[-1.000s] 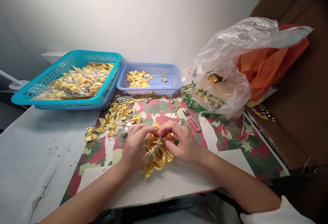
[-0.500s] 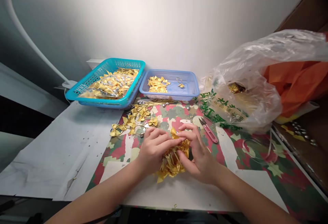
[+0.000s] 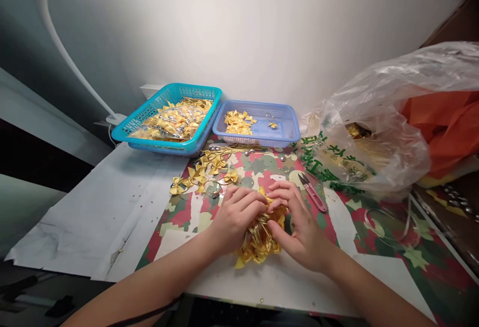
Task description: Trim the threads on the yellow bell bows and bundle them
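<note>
Between my two hands is a bundle of gold ribbon bows with gold cord loops (image 3: 260, 239), low over the white paper. My left hand (image 3: 239, 217) curls over its left and upper side, the fingertips reaching into the loops. My right hand (image 3: 297, 222) wraps the right side, thumb pressed against the cords and fingers bent over the top. Parts of the bundle lie hidden under the fingers. Just beyond my hands, loose gold bows with cords and silver bells (image 3: 204, 169) are strewn on the patterned tabletop. Pink thread snips (image 3: 314, 194) lie right of my right hand.
A teal basket (image 3: 119, 130) filled with gold bows and bells stands at the back left. Beside it is a blue basket (image 3: 288, 117) holding bows. A clear plastic bag (image 3: 374, 157) with green print bulges at the right, near an orange bag (image 3: 441, 122). A white lamp (image 3: 71, 62) arches at left.
The whole view has shifted, so everything appears slightly further right. Both hands stay around the bundle, with a small shift of the fingers at its top.
</note>
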{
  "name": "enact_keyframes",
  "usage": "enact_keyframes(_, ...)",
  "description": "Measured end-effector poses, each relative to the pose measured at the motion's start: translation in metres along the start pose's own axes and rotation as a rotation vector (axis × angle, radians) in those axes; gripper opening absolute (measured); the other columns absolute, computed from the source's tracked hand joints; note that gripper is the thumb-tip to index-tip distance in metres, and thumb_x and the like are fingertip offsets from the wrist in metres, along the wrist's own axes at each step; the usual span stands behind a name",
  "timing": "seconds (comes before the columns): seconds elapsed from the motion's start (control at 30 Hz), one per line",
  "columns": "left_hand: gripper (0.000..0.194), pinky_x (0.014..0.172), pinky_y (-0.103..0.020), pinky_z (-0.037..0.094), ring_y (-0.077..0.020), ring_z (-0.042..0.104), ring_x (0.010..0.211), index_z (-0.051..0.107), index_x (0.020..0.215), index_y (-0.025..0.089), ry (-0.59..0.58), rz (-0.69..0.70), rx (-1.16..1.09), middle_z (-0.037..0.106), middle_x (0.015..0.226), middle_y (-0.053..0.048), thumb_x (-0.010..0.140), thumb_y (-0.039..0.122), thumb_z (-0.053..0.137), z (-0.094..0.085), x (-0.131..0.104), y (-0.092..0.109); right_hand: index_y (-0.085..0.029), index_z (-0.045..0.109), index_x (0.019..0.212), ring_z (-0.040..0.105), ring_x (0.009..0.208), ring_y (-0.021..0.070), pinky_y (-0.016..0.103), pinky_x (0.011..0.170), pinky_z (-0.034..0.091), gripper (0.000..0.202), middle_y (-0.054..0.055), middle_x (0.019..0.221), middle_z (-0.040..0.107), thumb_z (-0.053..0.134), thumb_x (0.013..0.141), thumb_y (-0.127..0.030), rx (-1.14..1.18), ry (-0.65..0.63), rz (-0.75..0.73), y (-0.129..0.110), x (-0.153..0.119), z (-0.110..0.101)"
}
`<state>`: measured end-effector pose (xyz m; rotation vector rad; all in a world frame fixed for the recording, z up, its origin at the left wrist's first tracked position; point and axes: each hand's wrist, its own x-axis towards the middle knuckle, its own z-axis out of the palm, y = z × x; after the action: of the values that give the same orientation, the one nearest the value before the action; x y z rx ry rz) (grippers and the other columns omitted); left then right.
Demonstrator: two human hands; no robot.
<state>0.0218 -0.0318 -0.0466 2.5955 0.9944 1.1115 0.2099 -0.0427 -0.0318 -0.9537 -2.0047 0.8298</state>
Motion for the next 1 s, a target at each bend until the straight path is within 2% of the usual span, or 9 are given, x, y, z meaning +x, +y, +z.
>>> enact_keyframes(0.13,0.017,0.084,-0.034,0.035,-0.0195,0.059,0.096,0.053,0.092,0.02,-0.005,0.045,-0.075,0.072,0.103,-0.005,0.09,0.008,0.041,0.0,-0.001,-0.001,-0.027,0.048,0.109,0.045,0.122,0.0261,0.043,0.095,0.049,0.037,0.009,0.114,0.048,0.052,0.08,-0.005,0.028,0.029,-0.022,-0.001,0.0,-0.002)
enact_keyframes(0.33,0.008,0.077,-0.033,0.037,-0.0177,0.058,0.08,0.048,0.087,0.021,0.068,0.039,-0.203,0.069,0.085,-0.003,0.091,0.014,0.046,0.001,-0.005,-0.002,-0.027,0.053,0.103,0.057,0.096,0.0191,0.034,0.076,0.054,0.027,0.007,0.11,0.047,0.054,0.083,-0.007,0.149,0.143,0.0,0.004,0.0,-0.001)
enact_keyframes(0.5,0.01,0.077,-0.032,0.039,-0.0173,0.057,0.08,0.047,0.083,0.022,0.118,0.034,-0.275,0.068,0.082,-0.002,0.089,0.016,0.053,0.002,-0.005,-0.002,-0.026,0.057,0.09,0.058,0.091,0.0189,0.034,0.076,0.052,0.022,0.003,0.093,0.054,0.06,0.082,-0.006,0.151,0.206,-0.08,0.009,0.003,0.002)
enact_keyframes(0.73,0.013,0.074,-0.031,0.034,-0.0172,0.051,0.077,0.047,0.085,0.022,-0.081,0.061,-0.339,0.063,0.078,0.001,0.082,0.009,0.048,0.004,-0.008,-0.004,-0.024,0.057,0.091,0.059,0.081,0.017,0.032,0.072,0.049,0.024,0.001,0.085,0.06,0.058,0.079,-0.004,0.123,0.174,-0.2,0.011,0.004,-0.005)
enact_keyframes(0.83,0.019,0.075,-0.031,0.033,-0.0169,0.051,0.077,0.048,0.088,0.022,-0.154,0.093,-0.316,0.062,0.079,0.001,0.078,0.006,0.047,0.006,-0.009,-0.005,-0.023,0.058,0.088,0.058,0.08,0.0169,0.032,0.073,0.047,0.016,0.001,0.083,0.06,0.057,0.082,-0.008,0.021,0.212,-0.126,0.011,0.027,-0.009)
enact_keyframes(0.9,0.023,0.075,-0.031,0.034,-0.0177,0.051,0.079,0.05,0.092,0.021,-0.192,0.092,-0.291,0.062,0.08,0.0,0.078,0.004,0.045,0.008,-0.009,-0.005,-0.022,0.059,0.087,0.057,0.078,0.0161,0.031,0.071,0.046,0.015,0.0,0.082,0.062,0.057,0.082,-0.008,-0.075,0.103,-0.038,0.012,0.052,-0.007)
enact_keyframes(1.0,0.029,0.076,-0.031,0.037,-0.0192,0.052,0.083,0.054,0.1,0.021,-0.186,0.045,-0.293,0.062,0.083,-0.003,0.079,0.003,0.043,0.009,-0.01,-0.003,-0.021,0.062,0.09,0.056,0.088,0.0195,0.033,0.077,0.043,0.023,0.003,0.093,0.064,0.073,0.071,-0.012,-0.251,-0.159,-0.101,0.016,0.092,0.01)
